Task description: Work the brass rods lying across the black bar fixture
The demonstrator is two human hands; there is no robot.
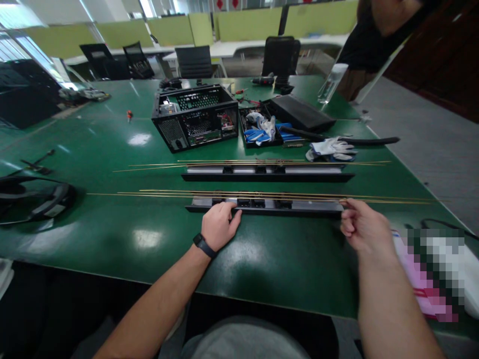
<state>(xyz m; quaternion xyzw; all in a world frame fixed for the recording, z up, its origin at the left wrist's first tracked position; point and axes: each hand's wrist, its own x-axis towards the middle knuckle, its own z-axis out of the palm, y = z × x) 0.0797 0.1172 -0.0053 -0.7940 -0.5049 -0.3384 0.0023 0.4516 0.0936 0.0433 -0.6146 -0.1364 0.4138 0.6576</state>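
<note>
A long black channel [314, 211] with a pale inside and small black blocks lies near me on the table. Several thin brass-coloured rods [389, 200] run lengthwise over it and stick out past both ends. My left hand [220, 225], with a dark band at the wrist, is closed on the channel's front edge left of its middle. My right hand [361, 224] has thumb and forefinger pinched on a rod at the channel's right end, the other fingers curled. Behind lies a second black channel [269, 177] with rods across it.
Farther back on the green table [97, 229] are an opened computer case [198, 119], a tray of gloves [262, 144], a flat black box [303, 112], white gloves [333, 149] and a bottle [332, 85]. A person [370, 47] stands back right. A dark strapped object [33, 199] lies left.
</note>
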